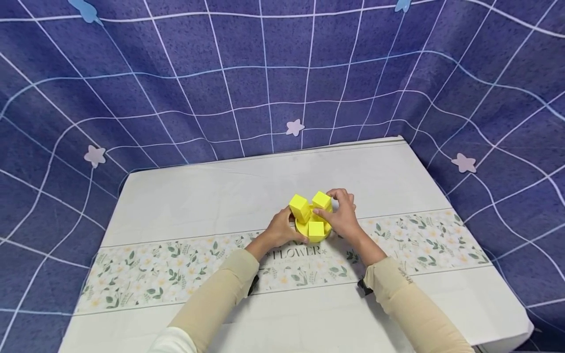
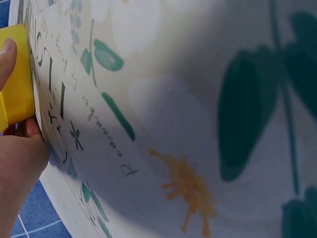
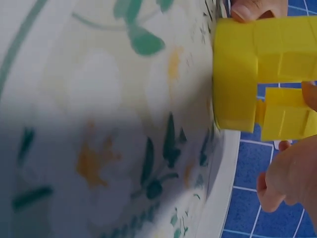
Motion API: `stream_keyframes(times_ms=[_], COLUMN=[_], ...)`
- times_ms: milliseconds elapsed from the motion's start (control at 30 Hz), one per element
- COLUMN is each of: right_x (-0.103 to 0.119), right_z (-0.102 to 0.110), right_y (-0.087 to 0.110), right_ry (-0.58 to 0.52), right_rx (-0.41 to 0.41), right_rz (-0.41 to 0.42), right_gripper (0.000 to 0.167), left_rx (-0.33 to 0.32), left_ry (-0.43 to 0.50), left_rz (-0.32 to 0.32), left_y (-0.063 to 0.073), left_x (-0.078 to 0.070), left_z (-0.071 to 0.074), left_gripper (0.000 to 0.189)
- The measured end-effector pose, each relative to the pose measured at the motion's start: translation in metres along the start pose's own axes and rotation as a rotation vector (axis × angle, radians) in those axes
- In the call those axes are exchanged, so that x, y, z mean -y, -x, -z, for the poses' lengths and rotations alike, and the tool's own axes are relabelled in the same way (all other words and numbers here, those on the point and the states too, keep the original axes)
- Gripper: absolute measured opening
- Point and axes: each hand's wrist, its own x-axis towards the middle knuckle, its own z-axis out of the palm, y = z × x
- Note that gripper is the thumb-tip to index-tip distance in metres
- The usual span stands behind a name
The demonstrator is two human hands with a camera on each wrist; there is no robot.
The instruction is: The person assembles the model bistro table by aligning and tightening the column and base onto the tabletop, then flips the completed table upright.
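A round yellow base (image 1: 302,228) stands on the table with three yellow blocks upright on it: a left block (image 1: 299,208), a front block (image 1: 316,229) and a back right block (image 1: 321,200). My left hand (image 1: 281,229) grips the base from the left, its thumb along the front side. My right hand (image 1: 345,215) pinches the back right block between thumb and fingers. Side on, the right wrist view has the base (image 3: 235,74) flat on the table and a narrow neck under the block (image 3: 288,115) by my right hand (image 3: 292,173).
The white table cover (image 1: 212,191) has a floral band (image 1: 154,269) with lettering beneath the base. Behind the table and at its sides hangs a blue curtain (image 1: 238,88) with a grid and stars. The table's back edge lies beyond my hands.
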Motion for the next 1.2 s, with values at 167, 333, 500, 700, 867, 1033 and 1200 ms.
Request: stream_keyframes(times_ms=[167,333,500,700,867,1033,1200], right_x=[-0.001,-0.001,-0.002,-0.004,-0.008,-0.012,-0.015], right_z=[0.011,0.015,0.008,0.006,0.028,0.045,0.043], right_y=[-0.004,-0.008,-0.009,-0.008,-0.007,-0.013,-0.014], right_ry=[0.008,0.001,-0.048,-0.045,-0.12,-0.177,-0.18], right_rx=[0.153,0.202,0.118,0.094,0.257,0.36,0.322], right_rz=[-0.009,-0.009,-0.103,-0.17,-0.119,-0.054,-0.098], right_gripper=[0.058,0.05,0.046,0.056,0.061,0.05,0.042], left_rx=[-0.005,-0.012,-0.01,-0.012,-0.01,-0.007,-0.008], left_ry=[0.0,-0.008,0.0,0.0,0.009,0.008,0.009], left_rz=[-0.012,-0.009,-0.003,-0.003,-0.012,-0.007,-0.011], left_y=[0.0,0.0,0.0,0.0,0.001,0.001,0.001], left_x=[0.001,0.0,-0.001,0.0,0.0,0.0,0.0], left_z=[0.0,0.001,0.0,0.001,0.0,0.0,0.0], left_gripper=[0.089,0.089,0.089,0.09,0.09,0.087,0.088])
